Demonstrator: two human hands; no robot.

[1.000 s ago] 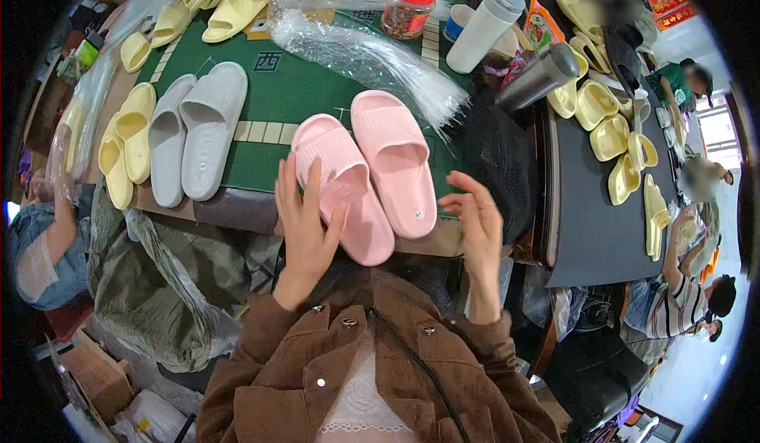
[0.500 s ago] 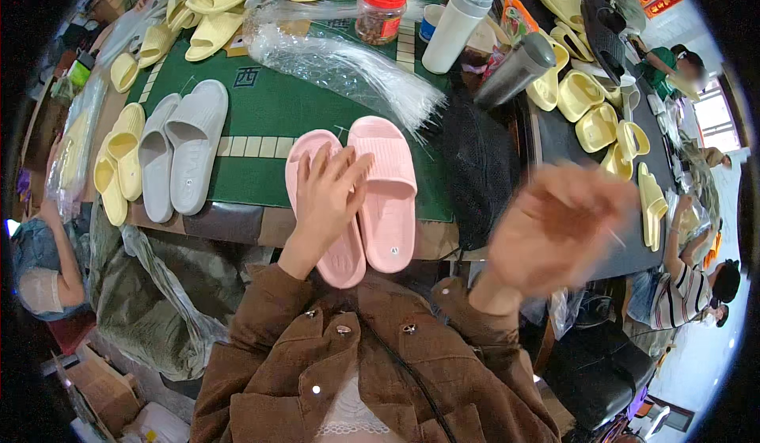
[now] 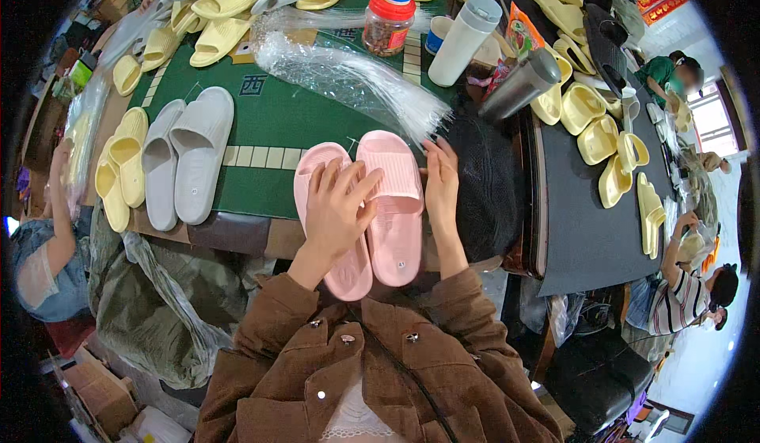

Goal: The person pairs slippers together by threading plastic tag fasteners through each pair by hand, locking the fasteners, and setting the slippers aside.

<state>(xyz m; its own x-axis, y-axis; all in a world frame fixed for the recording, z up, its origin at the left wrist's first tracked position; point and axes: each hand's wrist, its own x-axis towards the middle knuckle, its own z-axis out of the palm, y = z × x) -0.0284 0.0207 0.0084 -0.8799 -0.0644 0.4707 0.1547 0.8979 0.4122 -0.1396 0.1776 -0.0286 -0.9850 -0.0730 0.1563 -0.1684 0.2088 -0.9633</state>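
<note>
Two pink slide slippers lie side by side at the near edge of the green table. My left hand rests flat on the left pink slipper, fingers spread over it and reaching onto the right pink slipper. My right hand touches the right slipper's outer edge with straight fingers. Neither hand grips anything. A bundle of clear plastic bags lies just beyond the slippers.
A grey slipper pair and a yellow pair lie to the left. More yellow slippers fill the far side and the dark table at right. A jar, white tumbler and steel flask stand behind. Other people sit around.
My right hand has come down from the air onto the right slipper's edge. My left hand stays on the pink pair, which now lies closer together.
</note>
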